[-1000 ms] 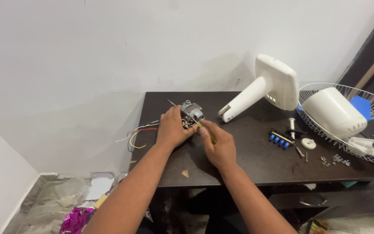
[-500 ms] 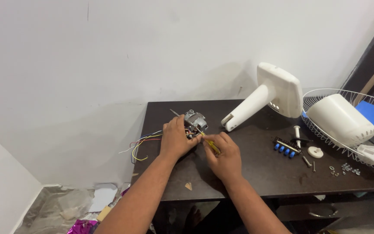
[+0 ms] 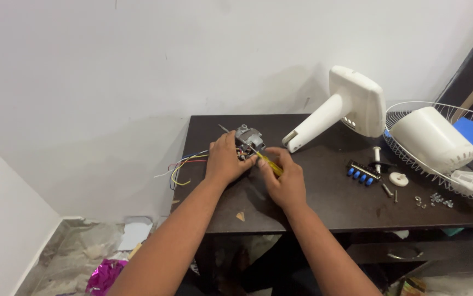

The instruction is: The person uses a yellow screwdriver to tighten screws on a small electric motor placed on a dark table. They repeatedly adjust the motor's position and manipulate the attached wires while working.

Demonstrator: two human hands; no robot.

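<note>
Screwdriver at the motor, near the table's back left edge.
Both hands sit as they did a moment ago: left hand clasps the small grey motor, right hand grips a yellow screwdriver, tip on it. Coloured wires trail off the dark table. White fan stand, wire guard and loose screws lie rightward, well apart.

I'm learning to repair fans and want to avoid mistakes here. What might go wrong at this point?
The yellow-handled screwdriver in the right hand could slip off the small motor toward the left hand steadying it. The coloured wires hang over the table edge and might snag. The loose screws near the wire fan guard could roll away.
</note>
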